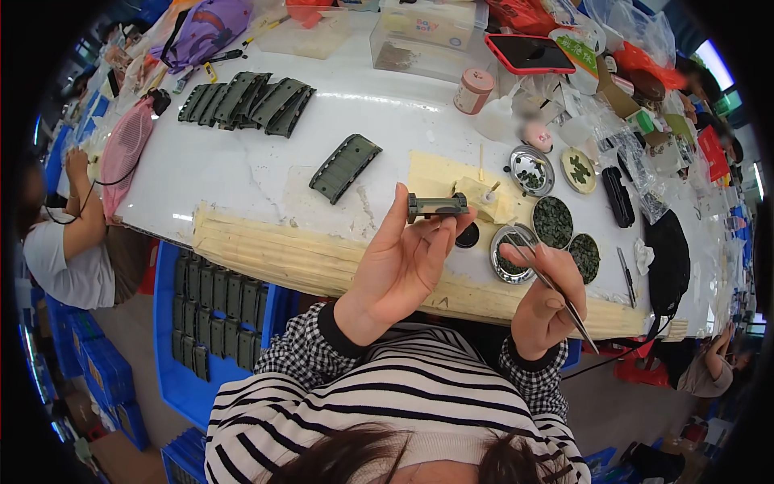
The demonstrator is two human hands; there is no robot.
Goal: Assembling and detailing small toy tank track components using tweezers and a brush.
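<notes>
My left hand (395, 270) is raised over the table's front edge, thumb and fingers closed on a small dark-green plastic housing (436, 207) with a tan middle. Metal tweezers (582, 329) rest in my right hand (550, 300), their tips over a round metal dish (497, 269) of small green pieces. Two more round containers of dark-green pieces (553, 221) stand just beyond. A green ribbed plastic part (345, 168) lies alone ahead of my left hand. Farther left is a row of similar green parts (282, 106).
Foam padding (274, 252) lines the table's front edge. Below it, a blue bin (168, 323) holds rows of green parts. A pink jar (474, 90), a red-cased phone (530, 54) and plastic bags stand at the back. Another person (68, 250) sits at the left.
</notes>
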